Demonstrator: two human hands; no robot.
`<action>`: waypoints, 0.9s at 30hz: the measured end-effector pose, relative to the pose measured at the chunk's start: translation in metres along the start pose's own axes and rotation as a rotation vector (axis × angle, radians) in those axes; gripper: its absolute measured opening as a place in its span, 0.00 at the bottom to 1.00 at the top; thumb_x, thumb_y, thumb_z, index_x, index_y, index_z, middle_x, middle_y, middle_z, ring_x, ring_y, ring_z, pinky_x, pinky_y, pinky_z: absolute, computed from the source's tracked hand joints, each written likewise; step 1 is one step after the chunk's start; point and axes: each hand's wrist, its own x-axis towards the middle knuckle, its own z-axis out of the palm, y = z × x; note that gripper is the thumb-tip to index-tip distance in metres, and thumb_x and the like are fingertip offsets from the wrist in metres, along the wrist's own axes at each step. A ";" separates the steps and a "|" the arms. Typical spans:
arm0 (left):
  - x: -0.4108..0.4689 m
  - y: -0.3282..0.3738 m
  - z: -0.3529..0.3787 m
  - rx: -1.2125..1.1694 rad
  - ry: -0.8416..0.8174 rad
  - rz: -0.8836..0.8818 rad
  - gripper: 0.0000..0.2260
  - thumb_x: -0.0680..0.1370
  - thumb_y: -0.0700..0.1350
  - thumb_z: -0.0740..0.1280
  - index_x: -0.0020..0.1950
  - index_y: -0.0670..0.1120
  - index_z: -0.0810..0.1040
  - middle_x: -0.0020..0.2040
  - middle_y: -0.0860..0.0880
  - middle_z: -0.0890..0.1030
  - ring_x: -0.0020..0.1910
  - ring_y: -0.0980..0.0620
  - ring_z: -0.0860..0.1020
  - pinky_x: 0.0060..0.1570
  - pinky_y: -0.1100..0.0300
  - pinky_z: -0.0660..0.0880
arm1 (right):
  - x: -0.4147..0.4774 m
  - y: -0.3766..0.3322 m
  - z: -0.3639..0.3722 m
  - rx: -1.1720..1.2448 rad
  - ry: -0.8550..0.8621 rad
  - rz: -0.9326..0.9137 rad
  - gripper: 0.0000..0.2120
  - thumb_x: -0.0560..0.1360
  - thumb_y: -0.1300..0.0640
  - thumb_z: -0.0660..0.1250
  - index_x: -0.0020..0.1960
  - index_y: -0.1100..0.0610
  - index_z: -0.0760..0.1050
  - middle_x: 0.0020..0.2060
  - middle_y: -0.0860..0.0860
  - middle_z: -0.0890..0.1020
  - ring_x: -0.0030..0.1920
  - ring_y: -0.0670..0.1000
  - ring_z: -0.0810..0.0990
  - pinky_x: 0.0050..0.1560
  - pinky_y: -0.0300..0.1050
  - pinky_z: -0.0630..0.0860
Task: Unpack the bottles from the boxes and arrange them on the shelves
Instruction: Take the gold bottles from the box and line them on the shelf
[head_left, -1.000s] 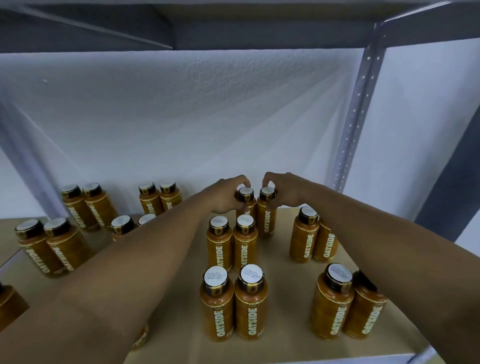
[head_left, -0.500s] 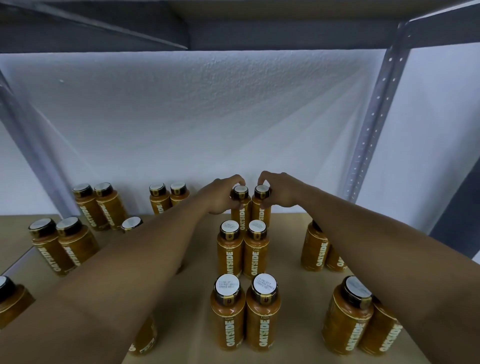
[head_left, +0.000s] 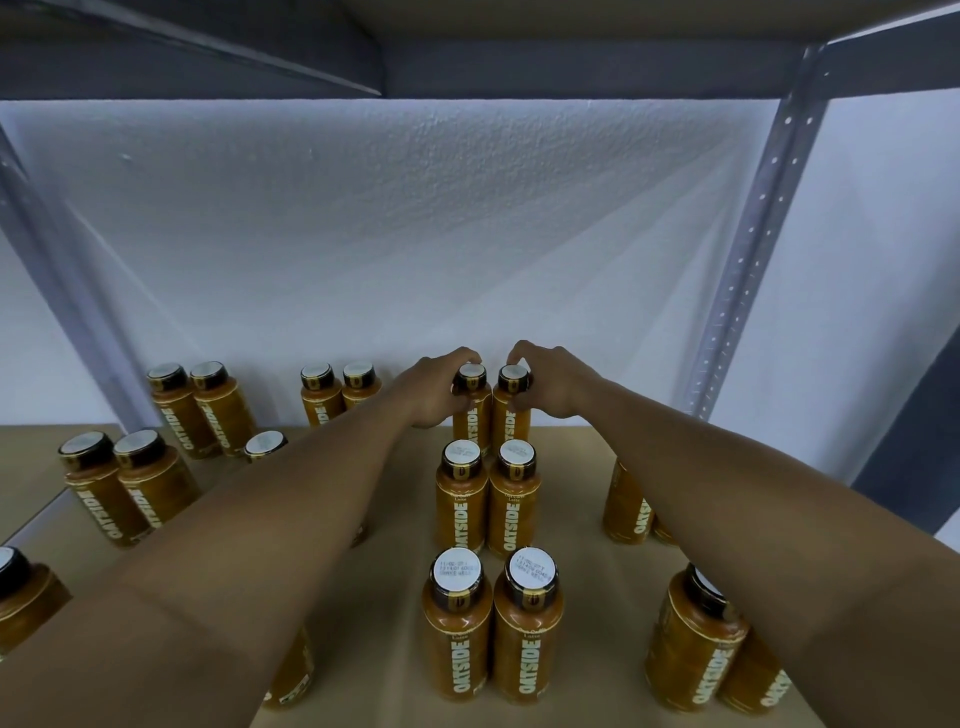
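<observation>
we reach both arms deep onto a tan shelf (head_left: 376, 613) that ends at a rough white wall (head_left: 415, 234). our left hand (head_left: 434, 392) curls round the black cap of the left bottle (head_left: 471, 421), and our right hand (head_left: 553, 384) curls round the cap of the right bottle (head_left: 511, 423). these two stand upright at the back of the shelf, side by side and touching. in front of them a middle pair (head_left: 462, 499) and a front pair (head_left: 457, 629) make a double column toward us. other pairs (head_left: 130, 483) of the same brown bottles stand to the left and right. a grey holed post (head_left: 753, 249) rises at the right back corner. the grey underside of an upper shelf (head_left: 571, 67) spans overhead, and the light is dim.
</observation>
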 end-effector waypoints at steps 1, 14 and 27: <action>0.001 -0.001 0.001 -0.002 0.005 -0.003 0.28 0.79 0.46 0.71 0.75 0.57 0.64 0.72 0.45 0.75 0.61 0.42 0.78 0.59 0.46 0.79 | 0.000 0.000 0.001 0.004 0.006 0.002 0.28 0.73 0.53 0.77 0.68 0.52 0.67 0.56 0.56 0.82 0.50 0.55 0.79 0.41 0.44 0.71; 0.003 -0.005 0.004 -0.032 0.011 0.000 0.28 0.80 0.44 0.71 0.77 0.56 0.63 0.75 0.46 0.72 0.67 0.41 0.75 0.60 0.48 0.76 | 0.001 -0.001 0.004 0.008 0.028 0.015 0.28 0.75 0.53 0.75 0.70 0.52 0.66 0.58 0.57 0.81 0.50 0.55 0.77 0.42 0.44 0.71; 0.003 -0.005 0.004 -0.059 0.013 -0.003 0.29 0.80 0.44 0.71 0.77 0.56 0.63 0.75 0.46 0.71 0.65 0.42 0.77 0.57 0.51 0.76 | 0.001 0.002 0.007 0.006 0.052 0.011 0.29 0.76 0.53 0.74 0.72 0.51 0.66 0.61 0.57 0.80 0.51 0.54 0.75 0.42 0.42 0.70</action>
